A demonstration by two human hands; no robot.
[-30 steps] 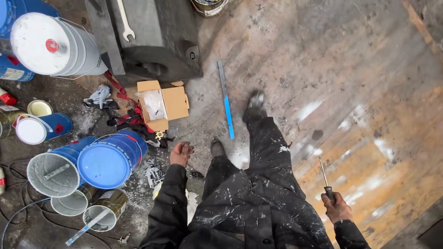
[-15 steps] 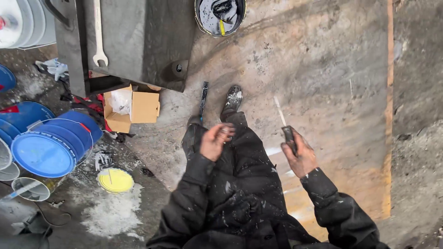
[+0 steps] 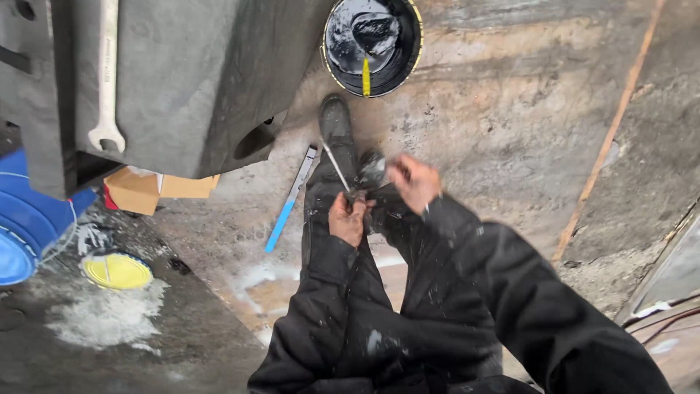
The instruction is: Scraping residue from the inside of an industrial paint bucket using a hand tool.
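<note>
Half a second ago the right hand (image 3: 414, 182) held the thin metal tool out to the right, and the left hand was raised empty. Now the left hand (image 3: 348, 219) is closed around the handle of the tool (image 3: 337, 168), its blade pointing up toward the boot (image 3: 335, 120). The right hand sits just beside it, blurred, so its grip cannot be told. The view has shifted nearer the black bucket (image 3: 373, 44) with its yellow stick (image 3: 366, 76). The blue bar (image 3: 290, 201) lies on the floor left of the leg. The tool's handle is hidden inside the fist, and the blue tubs (image 3: 22, 233) are cut off at the left edge.
</note>
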